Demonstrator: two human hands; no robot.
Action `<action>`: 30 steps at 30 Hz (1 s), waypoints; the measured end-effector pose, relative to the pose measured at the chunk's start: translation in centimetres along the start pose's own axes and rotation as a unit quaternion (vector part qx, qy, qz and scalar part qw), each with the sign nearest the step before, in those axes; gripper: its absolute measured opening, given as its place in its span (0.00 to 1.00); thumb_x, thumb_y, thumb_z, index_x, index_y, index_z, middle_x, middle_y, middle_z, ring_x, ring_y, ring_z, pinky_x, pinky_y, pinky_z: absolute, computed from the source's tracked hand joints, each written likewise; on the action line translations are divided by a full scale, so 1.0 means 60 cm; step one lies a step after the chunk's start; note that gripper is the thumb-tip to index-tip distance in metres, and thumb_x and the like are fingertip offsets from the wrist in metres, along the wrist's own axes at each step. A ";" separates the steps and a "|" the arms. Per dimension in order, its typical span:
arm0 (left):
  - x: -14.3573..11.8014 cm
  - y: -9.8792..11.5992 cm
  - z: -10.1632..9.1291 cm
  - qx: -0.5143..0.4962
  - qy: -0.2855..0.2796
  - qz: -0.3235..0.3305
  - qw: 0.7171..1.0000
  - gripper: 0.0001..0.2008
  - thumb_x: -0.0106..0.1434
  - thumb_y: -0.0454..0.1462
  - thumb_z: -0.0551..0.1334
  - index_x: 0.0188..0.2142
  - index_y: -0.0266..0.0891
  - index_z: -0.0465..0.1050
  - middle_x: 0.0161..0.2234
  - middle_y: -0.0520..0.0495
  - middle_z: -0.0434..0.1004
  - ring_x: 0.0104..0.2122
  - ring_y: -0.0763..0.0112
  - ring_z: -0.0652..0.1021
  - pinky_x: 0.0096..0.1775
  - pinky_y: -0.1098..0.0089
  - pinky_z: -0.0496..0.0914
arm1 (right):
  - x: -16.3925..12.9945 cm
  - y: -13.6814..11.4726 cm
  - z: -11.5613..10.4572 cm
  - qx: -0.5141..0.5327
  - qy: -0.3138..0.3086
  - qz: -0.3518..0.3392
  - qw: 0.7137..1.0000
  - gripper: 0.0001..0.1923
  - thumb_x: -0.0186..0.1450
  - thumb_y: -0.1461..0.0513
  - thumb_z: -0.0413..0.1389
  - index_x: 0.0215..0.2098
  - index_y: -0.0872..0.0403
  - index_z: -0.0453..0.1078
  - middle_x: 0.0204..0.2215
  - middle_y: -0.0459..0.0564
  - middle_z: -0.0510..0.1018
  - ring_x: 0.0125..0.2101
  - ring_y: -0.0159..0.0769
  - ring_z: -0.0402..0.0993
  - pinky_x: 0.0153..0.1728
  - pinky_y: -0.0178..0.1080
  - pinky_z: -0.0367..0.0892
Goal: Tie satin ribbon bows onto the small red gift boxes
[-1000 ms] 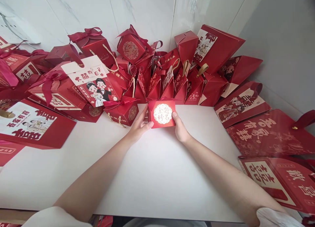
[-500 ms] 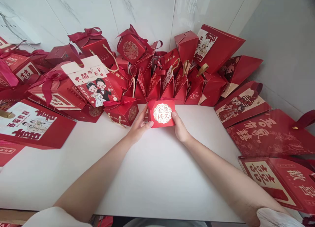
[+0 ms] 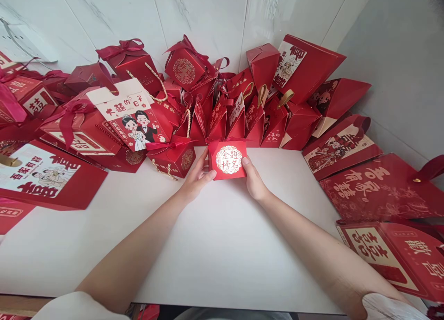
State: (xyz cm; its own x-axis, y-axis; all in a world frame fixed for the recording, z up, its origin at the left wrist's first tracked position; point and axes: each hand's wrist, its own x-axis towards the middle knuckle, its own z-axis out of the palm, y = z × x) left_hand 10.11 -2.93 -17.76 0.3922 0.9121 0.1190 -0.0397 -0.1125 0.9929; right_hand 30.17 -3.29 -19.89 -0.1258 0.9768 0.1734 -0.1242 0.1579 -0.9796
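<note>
Dead center on my feed, a small red box (image 3: 228, 161) is held between 2 bare hands, its gold medallion (image 3: 229, 159) with 4 characters facing the camera. The left hand (image 3: 196, 181) is closed on its left side, thumb at the lower left corner. The right hand (image 3: 255, 183) has the other side, thumb on the right edge of the front; its fingers are mostly hidden, so no clue how they're spread back there. The gap between the hands is just the width of the box. Can't tell from my end whether the base touches the white table (image 3: 215, 246) or hangs a bit above it.

For a good hold, I'd go light and even from the 2 sides, since it looks like thin card and I'd guess squeezing would bow the walls. Thumbs out at the edges is right imo, leaves the print readable. I'd bring that left thumb up level with the right, as lopsided grips tend to twist a box. Also mind the red ribbon (image 3: 227, 139) by the top edge, and the corded box (image 3: 173, 158) just beside the left hand, left of center; easy to bump.
</note>
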 end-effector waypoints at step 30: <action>0.006 -0.016 0.011 -0.090 0.103 0.002 0.991 0.30 0.65 0.53 0.58 0.63 0.48 0.60 0.66 0.42 0.61 0.63 0.50 0.67 0.57 0.47 0.68 | -0.017 -0.007 0.001 -0.216 0.027 -0.200 0.955 0.41 0.65 0.50 0.61 0.70 0.42 0.47 0.67 0.52 0.53 0.66 0.50 0.50 0.63 0.57 0.58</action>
State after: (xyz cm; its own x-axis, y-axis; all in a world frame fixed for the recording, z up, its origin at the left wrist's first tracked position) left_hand 10.92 -2.74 -18.67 0.1965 0.9749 0.1044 -0.2118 -0.0618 0.9754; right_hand 30.27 -4.36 -19.64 -0.1009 0.8302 0.5483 0.2680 0.5534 -0.7886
